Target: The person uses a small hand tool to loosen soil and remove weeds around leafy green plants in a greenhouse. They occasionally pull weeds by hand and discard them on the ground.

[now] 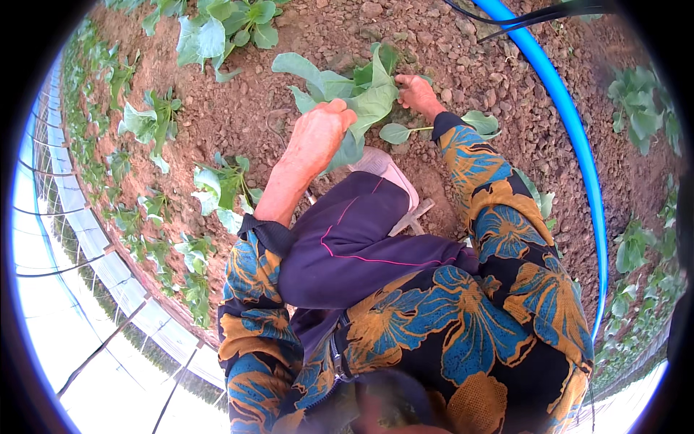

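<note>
A broad-leaved green plant (374,103), cabbage-like, stands in the brown soil in front of me. My left hand (322,127) is at its near left side, fingers curled against a large leaf; the fingertips are partly turned away, so a firm hold is not certain. On the plant's right side my right hand (416,93) has its thumb and fingers bent close together at the leaf edge, and what lies between them is too small to tell. A loose-looking leaf with a pale stalk (396,133) lies by my right wrist. Beneath the plant shows a light shoe (385,168).
A blue hose (574,114) curves down the right side, with thin black tubes (537,19) crossing it at the top. More leafy plants (154,122) grow at left and upper left. A small wooden piece (413,217) is beside my knee. Thin curved metal (276,122) lies behind my left hand.
</note>
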`<act>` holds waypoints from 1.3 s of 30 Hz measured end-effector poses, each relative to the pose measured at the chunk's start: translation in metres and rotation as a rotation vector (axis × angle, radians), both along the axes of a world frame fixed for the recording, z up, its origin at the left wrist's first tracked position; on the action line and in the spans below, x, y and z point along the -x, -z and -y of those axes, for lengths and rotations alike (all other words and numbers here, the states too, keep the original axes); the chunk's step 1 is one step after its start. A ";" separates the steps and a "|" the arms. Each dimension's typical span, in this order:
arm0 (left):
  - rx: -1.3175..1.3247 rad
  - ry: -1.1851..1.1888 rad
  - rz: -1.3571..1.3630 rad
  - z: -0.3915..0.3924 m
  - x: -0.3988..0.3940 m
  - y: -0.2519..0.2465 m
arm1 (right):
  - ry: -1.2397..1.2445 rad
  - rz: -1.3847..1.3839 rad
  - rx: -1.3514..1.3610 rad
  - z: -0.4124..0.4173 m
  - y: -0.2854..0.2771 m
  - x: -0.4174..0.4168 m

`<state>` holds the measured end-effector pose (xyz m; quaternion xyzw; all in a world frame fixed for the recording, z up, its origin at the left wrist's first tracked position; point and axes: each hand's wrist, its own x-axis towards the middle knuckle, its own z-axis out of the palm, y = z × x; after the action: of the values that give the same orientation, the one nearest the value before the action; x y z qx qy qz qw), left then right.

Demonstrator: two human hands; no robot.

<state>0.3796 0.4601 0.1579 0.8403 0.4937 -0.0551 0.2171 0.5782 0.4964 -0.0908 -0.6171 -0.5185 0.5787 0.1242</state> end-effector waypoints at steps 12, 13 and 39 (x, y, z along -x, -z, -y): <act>0.012 0.022 0.006 0.004 0.001 0.000 | -0.288 0.386 -0.329 0.012 -0.011 -0.001; 0.015 0.020 0.011 0.006 0.002 0.000 | -0.269 0.360 -0.282 0.015 -0.010 -0.005; 0.245 -1.284 0.856 0.057 0.086 0.148 | 0.299 -0.973 0.644 0.111 -0.136 -0.014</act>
<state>0.2937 0.4030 0.0101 0.3082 0.7470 0.3562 0.4691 0.5923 0.3855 0.0447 -0.3543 -0.1083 0.8989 0.2340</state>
